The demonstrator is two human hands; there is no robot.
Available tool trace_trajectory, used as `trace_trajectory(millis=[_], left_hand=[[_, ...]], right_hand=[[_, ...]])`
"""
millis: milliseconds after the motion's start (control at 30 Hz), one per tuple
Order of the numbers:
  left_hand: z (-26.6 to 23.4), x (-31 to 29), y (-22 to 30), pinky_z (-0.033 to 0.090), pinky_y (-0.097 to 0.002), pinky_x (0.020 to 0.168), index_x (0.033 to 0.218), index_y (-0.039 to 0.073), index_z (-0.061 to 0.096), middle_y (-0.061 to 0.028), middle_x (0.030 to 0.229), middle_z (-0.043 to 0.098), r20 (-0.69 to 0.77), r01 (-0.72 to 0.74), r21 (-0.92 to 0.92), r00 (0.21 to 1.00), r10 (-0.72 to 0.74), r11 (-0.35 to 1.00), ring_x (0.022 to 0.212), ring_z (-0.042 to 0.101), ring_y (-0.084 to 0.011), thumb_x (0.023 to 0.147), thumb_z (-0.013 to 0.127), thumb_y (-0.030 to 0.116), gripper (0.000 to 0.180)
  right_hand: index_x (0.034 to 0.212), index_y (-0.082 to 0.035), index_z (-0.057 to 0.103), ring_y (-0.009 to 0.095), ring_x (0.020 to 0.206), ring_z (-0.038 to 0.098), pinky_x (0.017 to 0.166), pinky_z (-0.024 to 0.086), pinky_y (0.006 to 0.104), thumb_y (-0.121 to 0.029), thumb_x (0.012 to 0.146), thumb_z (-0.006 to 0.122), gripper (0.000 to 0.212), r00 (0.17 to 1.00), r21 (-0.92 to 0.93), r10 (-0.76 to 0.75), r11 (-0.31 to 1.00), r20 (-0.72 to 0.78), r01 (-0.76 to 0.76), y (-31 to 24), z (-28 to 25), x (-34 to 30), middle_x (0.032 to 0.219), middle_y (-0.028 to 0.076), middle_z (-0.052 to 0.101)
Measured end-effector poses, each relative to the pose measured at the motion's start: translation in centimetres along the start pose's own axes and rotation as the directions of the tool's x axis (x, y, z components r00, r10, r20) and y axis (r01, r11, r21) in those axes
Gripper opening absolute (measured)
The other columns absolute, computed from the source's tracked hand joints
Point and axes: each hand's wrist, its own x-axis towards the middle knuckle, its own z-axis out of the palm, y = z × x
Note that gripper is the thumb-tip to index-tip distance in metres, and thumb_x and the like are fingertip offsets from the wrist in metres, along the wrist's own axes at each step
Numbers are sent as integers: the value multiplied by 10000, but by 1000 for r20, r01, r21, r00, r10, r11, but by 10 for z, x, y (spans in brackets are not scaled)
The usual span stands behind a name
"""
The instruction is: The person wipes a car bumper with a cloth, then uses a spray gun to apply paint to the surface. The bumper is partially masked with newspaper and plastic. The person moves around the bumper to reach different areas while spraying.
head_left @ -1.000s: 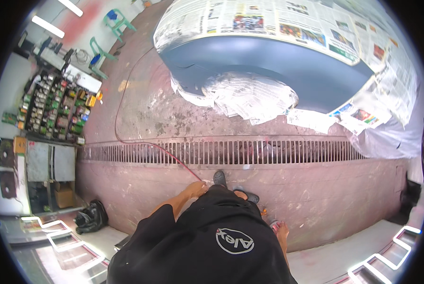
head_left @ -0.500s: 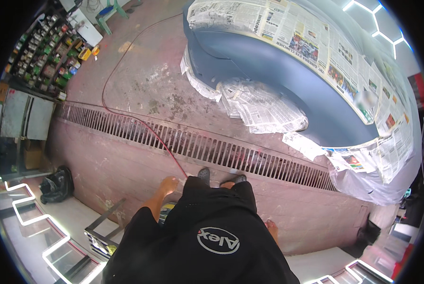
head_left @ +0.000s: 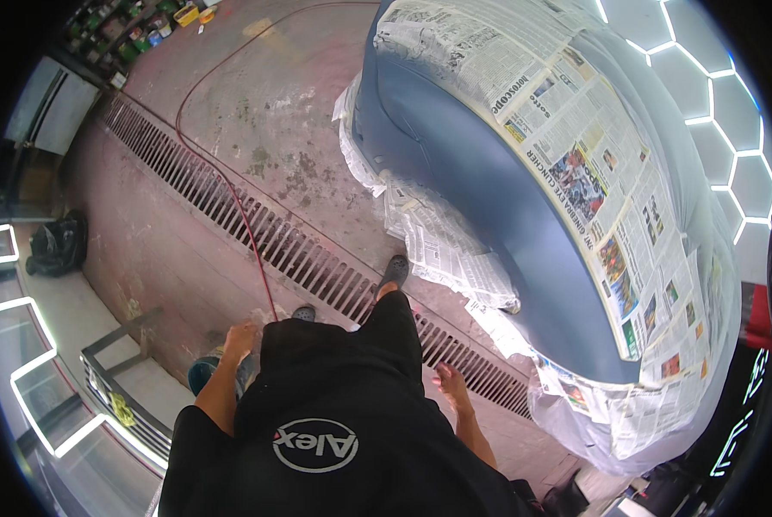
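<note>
My left hand (head_left: pixel 241 339) hangs low beside my left leg with its fingers curled closed. Whatever it may hold is hidden. Below it, partly behind my forearm, shows a rounded teal container (head_left: pixel 202 373); I cannot tell whether hand and container touch. On the other side, my right hand (head_left: pixel 449 384) hangs over the floor grate with fingers loosely apart and nothing in them. A blue-grey car body panel (head_left: pixel 489 185) stands ahead to the right. Masking newspaper (head_left: pixel 575 172) covers the part above it, and crumpled newspaper (head_left: pixel 455 258) fills the wheel arch.
A long metal floor grate (head_left: pixel 295 258) crosses in front of me, with a red hose (head_left: pixel 246 215) lying over it. Plastic sheeting (head_left: pixel 705 284) drapes the car's far side. At left are a metal-framed bench (head_left: pixel 110 370), a black bag (head_left: pixel 59 243) and a cabinet (head_left: pixel 63 112).
My view has turned, and I have stepped nearer the car panel, one foot now beyond the grate. My right hand has come further into view; my left hand stays low at my side.
</note>
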Motion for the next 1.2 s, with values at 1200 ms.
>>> trace_trajectory(millis=[1200], left_hand=[[-43,69,93,545,-480,1067,1383,27,730,-298,1259,757,98,363,-405,930,-355,839,1263,710,-435,1066,610,448,540]], right_hand=[[1377,0,703,130,805,646,767,548,302,-307,1136,617,399,895,-17,-50,998,443,64,-267,-7,153,964,34,731]])
